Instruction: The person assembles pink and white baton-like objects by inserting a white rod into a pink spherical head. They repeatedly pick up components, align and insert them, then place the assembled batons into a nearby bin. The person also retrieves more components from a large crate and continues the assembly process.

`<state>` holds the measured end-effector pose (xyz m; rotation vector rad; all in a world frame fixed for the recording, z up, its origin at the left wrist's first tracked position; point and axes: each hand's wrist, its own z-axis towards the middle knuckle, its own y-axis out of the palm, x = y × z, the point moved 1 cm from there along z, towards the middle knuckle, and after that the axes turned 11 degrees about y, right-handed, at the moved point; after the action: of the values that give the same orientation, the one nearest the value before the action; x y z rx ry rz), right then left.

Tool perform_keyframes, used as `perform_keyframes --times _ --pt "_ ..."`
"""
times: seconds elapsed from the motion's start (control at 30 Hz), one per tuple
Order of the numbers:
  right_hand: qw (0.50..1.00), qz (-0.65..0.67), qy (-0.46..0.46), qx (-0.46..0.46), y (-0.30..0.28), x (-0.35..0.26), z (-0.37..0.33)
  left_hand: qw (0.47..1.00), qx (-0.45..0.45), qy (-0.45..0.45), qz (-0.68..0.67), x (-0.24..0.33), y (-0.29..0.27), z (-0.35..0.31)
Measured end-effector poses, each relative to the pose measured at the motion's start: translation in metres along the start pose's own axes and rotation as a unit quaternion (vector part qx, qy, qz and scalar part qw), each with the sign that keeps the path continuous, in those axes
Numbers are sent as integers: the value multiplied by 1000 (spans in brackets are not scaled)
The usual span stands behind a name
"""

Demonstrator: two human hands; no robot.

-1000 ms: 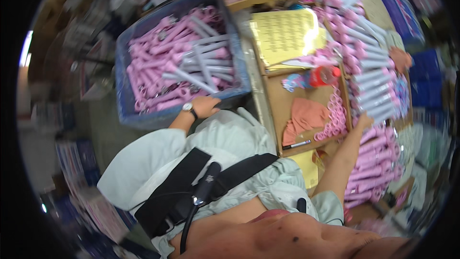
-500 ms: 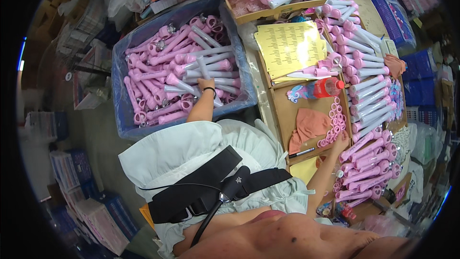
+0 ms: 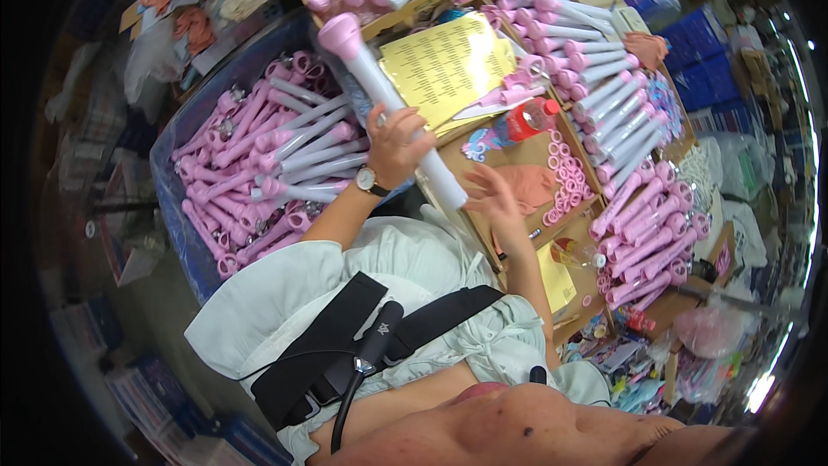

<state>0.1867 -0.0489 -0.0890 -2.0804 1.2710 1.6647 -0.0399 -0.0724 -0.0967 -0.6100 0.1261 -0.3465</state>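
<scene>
My left hand (image 3: 401, 142), with a wristwatch on its wrist, is closed around a white plastic tube with a pink flared end (image 3: 366, 65). The tube slants, its pink end up and away from me and its white end down toward the right. Close beside that white end is my right hand (image 3: 504, 203), its fingers stretched out and apart; nothing plain shows in them. Under and behind the right hand lie an orange cloth (image 3: 526, 185) and a scatter of small pink rings (image 3: 565, 181) in a shallow cardboard tray (image 3: 457, 160).
A blue lined bin (image 3: 194, 272) full of pink and white tubes stands at left. Yellow printed sheets (image 3: 448, 60), a red-labelled bottle (image 3: 530, 118) and a marker pen lie ahead. Stacked white tubes (image 3: 621, 121) and pink pieces (image 3: 647, 233) line the right.
My left hand has come out of the bin with a tube and moved right, over the tray edge. My right hand has left the pink rings and moved left to the tube's white end.
</scene>
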Motion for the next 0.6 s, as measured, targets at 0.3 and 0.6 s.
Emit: perform_keyframes --times 0.3,0.6 --pt "867 -369 -33 332 14 -13 -35 646 217 -430 -592 24 25 55" --pt "829 -357 -132 409 -22 1 -64 325 67 -509 -794 34 41 56"
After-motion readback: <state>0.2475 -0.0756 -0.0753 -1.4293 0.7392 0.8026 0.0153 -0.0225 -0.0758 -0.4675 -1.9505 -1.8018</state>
